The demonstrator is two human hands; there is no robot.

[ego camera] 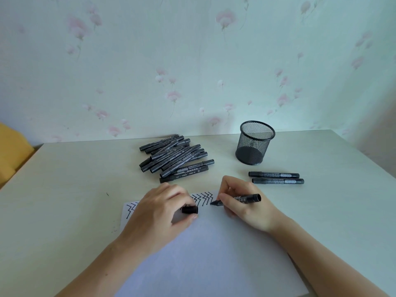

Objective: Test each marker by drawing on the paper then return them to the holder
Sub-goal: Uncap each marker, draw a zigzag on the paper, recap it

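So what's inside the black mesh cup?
The round black wire-mesh pen holder appears empty: only its dark solid base shows through the mesh. No markers stand in it.

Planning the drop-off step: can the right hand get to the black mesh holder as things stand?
Probably yes. The right hand grips an uncapped black marker; the black mesh holder stands upright, open-topped, beyond it. Only two capped black markers lie flat off to the side.
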